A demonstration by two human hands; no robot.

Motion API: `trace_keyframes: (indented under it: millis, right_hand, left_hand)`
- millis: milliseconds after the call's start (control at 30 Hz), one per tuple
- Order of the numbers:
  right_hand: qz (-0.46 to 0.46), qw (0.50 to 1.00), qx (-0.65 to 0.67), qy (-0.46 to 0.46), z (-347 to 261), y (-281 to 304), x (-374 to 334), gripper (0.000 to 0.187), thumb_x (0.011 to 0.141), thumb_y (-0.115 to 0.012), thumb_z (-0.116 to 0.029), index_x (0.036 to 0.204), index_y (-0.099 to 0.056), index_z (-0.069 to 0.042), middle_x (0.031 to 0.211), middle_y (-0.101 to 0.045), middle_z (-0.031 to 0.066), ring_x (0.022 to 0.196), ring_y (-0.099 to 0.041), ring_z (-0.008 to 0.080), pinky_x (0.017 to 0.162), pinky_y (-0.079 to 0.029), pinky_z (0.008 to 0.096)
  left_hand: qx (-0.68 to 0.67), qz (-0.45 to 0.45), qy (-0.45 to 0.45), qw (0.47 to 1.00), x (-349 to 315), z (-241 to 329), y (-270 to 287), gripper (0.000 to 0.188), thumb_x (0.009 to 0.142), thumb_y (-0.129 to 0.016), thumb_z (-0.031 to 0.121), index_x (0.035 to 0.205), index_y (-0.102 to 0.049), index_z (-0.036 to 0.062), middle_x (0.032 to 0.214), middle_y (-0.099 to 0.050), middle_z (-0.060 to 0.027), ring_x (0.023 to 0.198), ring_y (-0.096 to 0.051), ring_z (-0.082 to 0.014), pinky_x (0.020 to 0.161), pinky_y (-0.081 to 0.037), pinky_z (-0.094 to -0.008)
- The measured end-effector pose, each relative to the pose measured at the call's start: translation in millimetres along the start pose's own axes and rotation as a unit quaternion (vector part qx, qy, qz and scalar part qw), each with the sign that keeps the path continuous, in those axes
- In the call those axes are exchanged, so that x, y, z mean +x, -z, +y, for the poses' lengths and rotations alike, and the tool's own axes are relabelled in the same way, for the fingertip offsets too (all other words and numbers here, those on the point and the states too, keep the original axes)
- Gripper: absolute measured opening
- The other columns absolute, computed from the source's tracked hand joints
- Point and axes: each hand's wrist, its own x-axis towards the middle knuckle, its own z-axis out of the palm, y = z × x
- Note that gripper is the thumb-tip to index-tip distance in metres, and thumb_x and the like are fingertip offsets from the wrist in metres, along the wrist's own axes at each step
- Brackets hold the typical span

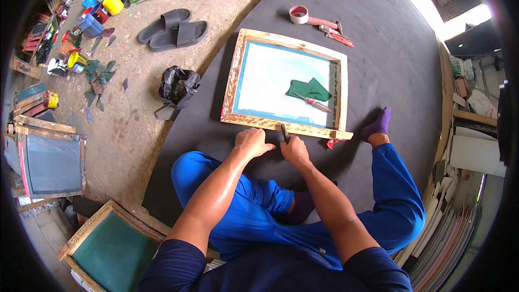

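Note:
A wooden screen-printing frame [231,84] lies in front of me, with blue tape around its pale mesh. A folded green cloth [311,90] and a thin red-handled tool [318,105] rest inside it. My left hand [251,143] is at the frame's near edge, thumb stretched apart; its other fingers are partly hidden. Just to its right, my right hand [295,150] is closed around a short dark hand tool [285,133], whose tip meets the frame's near bar. The exact kind of tool is unclear.
On the black work surface [389,70] beyond the frame are a tape roll [298,15], a hammer [324,22] and red-handled cutters [339,38]. A black plastic bag [179,87] and grey slides [178,31] are left. More screens [55,163] lean lower left.

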Motion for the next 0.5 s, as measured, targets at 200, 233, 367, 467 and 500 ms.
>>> trace_keyframes:
  millis: [200,233,367,467,500]
  right_hand:
    - [-0.034,0.999,0.036,-0.002,2.7,-1.1,-10.8,0.038,0.086,-0.060,-0.028,0.107,-0.070,0.003,0.100,-0.070,0.0314,0.102,-0.067,0.0483,0.091,-0.053,0.0530]
    - [-0.055,0.998,0.030,0.005,3.8,0.4,-14.4,0.039,0.087,-0.060,-0.029,0.107,-0.069,0.003,0.101,-0.070,0.0310,0.102,-0.067,0.0475,0.092,-0.053,0.0528]
    - [-0.126,0.989,0.018,0.068,19.3,-4.4,-25.4,0.035,0.086,-0.061,-0.027,0.104,-0.070,0.002,0.097,-0.071,0.0294,0.099,-0.068,0.0458,0.089,-0.053,0.0528]
    - [-0.156,0.984,0.002,0.088,25.3,-2.5,-31.7,0.035,0.085,-0.062,-0.026,0.102,-0.070,0.003,0.095,-0.071,0.0288,0.096,-0.069,0.0446,0.088,-0.054,0.0522]
    - [-0.161,0.982,0.002,0.095,26.7,0.1,-31.9,0.034,0.085,-0.063,-0.026,0.101,-0.070,0.004,0.093,-0.071,0.0285,0.094,-0.070,0.0438,0.087,-0.054,0.0515]
  left_hand:
    - [-0.022,0.004,-0.014,1.000,-7.5,-2.8,4.5,0.032,0.080,-0.082,0.038,0.093,-0.078,0.0088,0.092,-0.076,-0.0165,0.091,-0.074,-0.0343,0.080,-0.058,-0.0453]
    - [-0.036,0.012,-0.028,0.999,-10.6,-2.6,5.3,0.031,0.080,-0.082,0.033,0.098,-0.077,0.0085,0.095,-0.076,-0.0167,0.094,-0.074,-0.0345,0.082,-0.058,-0.0450]
    - [-0.060,0.122,-0.097,0.986,-10.0,-2.1,-12.3,0.015,0.081,-0.079,0.020,0.092,-0.077,0.0098,0.087,-0.076,-0.0111,0.087,-0.073,-0.0309,0.078,-0.057,-0.0434]
    - [-0.037,0.132,-0.117,0.984,-12.3,-1.8,-17.8,0.012,0.081,-0.077,0.017,0.090,-0.077,0.0093,0.087,-0.075,-0.0116,0.086,-0.073,-0.0312,0.077,-0.057,-0.0436]
    - [-0.043,0.145,-0.126,0.981,-13.5,-1.1,-17.9,0.011,0.081,-0.077,0.016,0.089,-0.077,0.0092,0.087,-0.075,-0.0119,0.086,-0.073,-0.0314,0.077,-0.057,-0.0438]
